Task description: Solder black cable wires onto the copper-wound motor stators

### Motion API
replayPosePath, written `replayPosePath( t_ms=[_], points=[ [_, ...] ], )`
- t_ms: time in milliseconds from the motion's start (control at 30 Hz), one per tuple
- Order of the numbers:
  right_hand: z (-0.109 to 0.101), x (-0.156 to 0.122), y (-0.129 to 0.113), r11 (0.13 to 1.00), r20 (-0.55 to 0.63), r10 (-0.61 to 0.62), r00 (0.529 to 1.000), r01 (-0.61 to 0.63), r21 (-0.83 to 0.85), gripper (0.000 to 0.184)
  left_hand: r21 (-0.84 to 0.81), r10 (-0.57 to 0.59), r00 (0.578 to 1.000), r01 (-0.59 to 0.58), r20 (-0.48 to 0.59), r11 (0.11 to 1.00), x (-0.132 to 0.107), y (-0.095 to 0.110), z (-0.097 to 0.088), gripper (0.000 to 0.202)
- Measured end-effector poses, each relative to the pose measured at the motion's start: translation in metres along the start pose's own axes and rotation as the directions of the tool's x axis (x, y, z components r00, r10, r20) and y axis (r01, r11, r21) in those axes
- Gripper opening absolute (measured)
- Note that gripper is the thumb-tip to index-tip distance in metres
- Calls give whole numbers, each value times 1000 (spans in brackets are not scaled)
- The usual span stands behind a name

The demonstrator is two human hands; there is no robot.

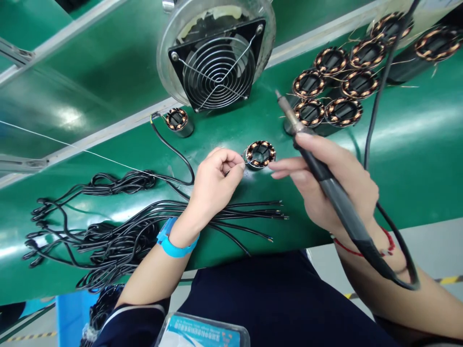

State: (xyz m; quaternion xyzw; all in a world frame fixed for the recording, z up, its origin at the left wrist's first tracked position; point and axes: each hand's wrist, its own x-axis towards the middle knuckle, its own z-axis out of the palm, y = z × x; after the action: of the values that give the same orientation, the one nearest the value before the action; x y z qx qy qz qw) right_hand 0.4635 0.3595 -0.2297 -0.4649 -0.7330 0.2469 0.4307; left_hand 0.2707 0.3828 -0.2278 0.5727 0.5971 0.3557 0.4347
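Observation:
My left hand [217, 176] is closed in a pinch on a thin wire that reaches to a small copper-wound motor stator [260, 154] on the green belt. A blue wrist strap [172, 241] circles that wrist. My right hand [333, 180] grips a soldering iron [325, 178] like a pen, its tip [279, 96] pointing up and away from the stator. The right fingertips rest just beside the stator's right edge. The iron's black cord [376, 96] loops up to the right.
A bundle of black lead wires [119, 226] lies left and under my left wrist. A fan in a round housing [219, 62] stands behind. A lone stator [177, 120] sits left of it; several more stators [336, 86] cluster at the back right.

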Motion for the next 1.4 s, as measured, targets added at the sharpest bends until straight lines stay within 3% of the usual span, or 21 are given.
replayPosePath(
  t_ms=[200,367,433,500,600,667,800,1033,1200,1300,1400],
  points=[
    [2,22,-3,993,155,-59,986,74,-93,45,15,43,999,-43,-8,999,0,-1,0,11],
    [8,23,0,991,176,-58,983,77,-105,42,3,51,999,-51,-12,999,-2,-2,0,11],
    [9,27,3,989,163,-49,985,71,-127,44,-85,-13,1000,13,-1,996,-1,-2,-1,14],
    [12,32,8,984,172,-72,983,97,-147,50,-178,-141,988,151,70,972,0,-1,-5,20],
    [19,38,17,972,259,-137,956,180,-151,56,-233,-323,905,389,276,891,5,3,-13,7],
    [24,38,23,967,286,-165,944,212,-140,55,-299,-367,874,460,318,836,8,5,-18,11],
    [27,31,27,972,236,-168,957,201,-123,56,-447,-394,883,469,256,761,12,6,-19,14],
    [24,25,27,963,173,-240,955,256,-82,50,-456,-402,864,502,303,735,11,2,-5,31],
    [26,27,25,950,139,-264,954,283,-132,39,-437,-394,828,549,398,713,11,0,-9,35],
    [28,26,24,955,91,-240,966,252,-157,33,-424,-345,833,525,432,738,10,0,-13,32],
    [33,24,21,969,27,-193,981,195,-150,32,-302,-289,828,466,481,832,9,0,-9,28]
  ],
)
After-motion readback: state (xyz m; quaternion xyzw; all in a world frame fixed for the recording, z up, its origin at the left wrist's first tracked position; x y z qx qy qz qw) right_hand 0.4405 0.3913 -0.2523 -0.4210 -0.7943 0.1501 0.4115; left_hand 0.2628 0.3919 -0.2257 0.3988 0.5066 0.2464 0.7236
